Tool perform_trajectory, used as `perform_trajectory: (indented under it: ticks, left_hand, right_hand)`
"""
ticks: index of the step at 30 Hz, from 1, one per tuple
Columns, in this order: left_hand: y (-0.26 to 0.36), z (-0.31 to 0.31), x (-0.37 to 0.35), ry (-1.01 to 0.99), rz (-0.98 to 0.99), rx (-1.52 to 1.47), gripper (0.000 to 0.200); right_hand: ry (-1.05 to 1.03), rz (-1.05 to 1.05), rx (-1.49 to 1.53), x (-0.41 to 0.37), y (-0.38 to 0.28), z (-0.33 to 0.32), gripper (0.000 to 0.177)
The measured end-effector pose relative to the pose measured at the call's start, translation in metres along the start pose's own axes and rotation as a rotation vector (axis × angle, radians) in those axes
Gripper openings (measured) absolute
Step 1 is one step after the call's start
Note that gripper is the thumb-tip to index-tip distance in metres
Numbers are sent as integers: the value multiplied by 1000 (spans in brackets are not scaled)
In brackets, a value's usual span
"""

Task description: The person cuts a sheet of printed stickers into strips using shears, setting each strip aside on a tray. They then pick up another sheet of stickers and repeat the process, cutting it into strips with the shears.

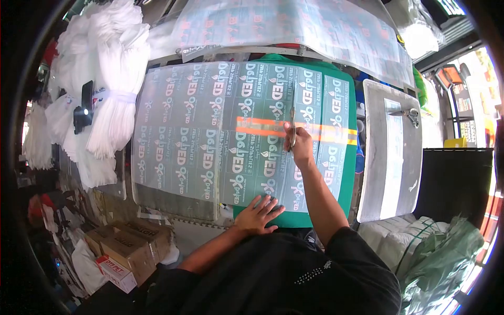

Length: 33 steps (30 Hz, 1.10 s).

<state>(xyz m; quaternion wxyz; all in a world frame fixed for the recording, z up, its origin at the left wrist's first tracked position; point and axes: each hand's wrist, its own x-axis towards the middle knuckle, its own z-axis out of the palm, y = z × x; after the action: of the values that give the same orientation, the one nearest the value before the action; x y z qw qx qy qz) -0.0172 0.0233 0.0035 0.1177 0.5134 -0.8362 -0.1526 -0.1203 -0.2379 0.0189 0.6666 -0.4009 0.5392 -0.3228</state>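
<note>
A clear printed plastic sheet [181, 152] lies over a green board [344, 191]. My right hand [299, 143] is closed around a pair of scissors [292, 113], whose blades point away from me over the sheet. An orange and yellow strip [257, 126] shows under or in the sheet, passing by that hand. My left hand [258, 215] rests flat with its fingers spread on the sheet's near edge, pressing nothing between the fingers.
Bundled white mesh material [113, 58] hangs at left with a dark phone [85, 102]. More printed sheets [236, 29] lie at the back. A second pair of scissors [412, 114] sits on a grey board [407, 157] at right. Cardboard boxes [123, 247] stand low at left.
</note>
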Motion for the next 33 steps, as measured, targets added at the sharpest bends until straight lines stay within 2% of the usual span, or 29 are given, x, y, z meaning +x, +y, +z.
perform_trajectory:
  ticks: [10,16,18,31,33]
  left_hand:
    - [1,-5,1,-23,3,28,67]
    - [2,-6,2,-50,-1,48,68]
    - [2,-6,3,-52,-3,52,67]
    - [3,-10,4,-73,-26,31,66]
    - [3,-10,4,-77,-30,23,66]
  right_hand:
    - [-14,2,57,6,-6,1,51]
    - [19,-17,-33,15,-5,1,50]
    - [2,-22,59,17,-3,2,52]
    - [-14,-30,76,40,-14,2,52]
    - [-23,-20,-11,48,-17,0,52]
